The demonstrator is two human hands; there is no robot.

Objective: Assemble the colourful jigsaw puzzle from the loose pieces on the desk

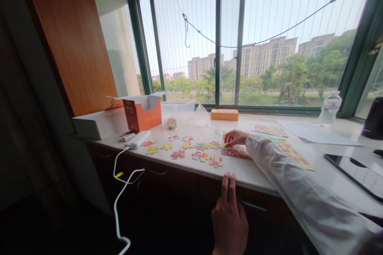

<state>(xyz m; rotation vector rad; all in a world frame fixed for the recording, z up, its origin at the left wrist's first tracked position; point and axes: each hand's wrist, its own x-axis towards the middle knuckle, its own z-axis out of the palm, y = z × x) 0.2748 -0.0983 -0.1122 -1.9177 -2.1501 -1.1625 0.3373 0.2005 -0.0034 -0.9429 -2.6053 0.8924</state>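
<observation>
My right hand [236, 138], in a white sleeve, reaches over a pink-and-yellow puzzle board [237, 152] on the counter. Its fingers are bent and drawn together at the board's left side, on a puzzle piece mostly hidden under the fingertips. Left of the board, several loose puzzle pieces [178, 154] in red, pink and yellow lie spread out. The nearest to the hand is a yellow-and-red piece [214, 145]. Low in front, my left hand [229, 215] has its fingers stretched out, tips at the counter's front edge, holding nothing.
An orange-red box [142, 113], a clear plastic bin [178, 105] and an orange carton [224, 114] stand toward the window. A white power strip [138, 140] trails its cable over the edge. At right are a paper sheet [314, 131], a water bottle [329, 109] and a tablet [356, 173].
</observation>
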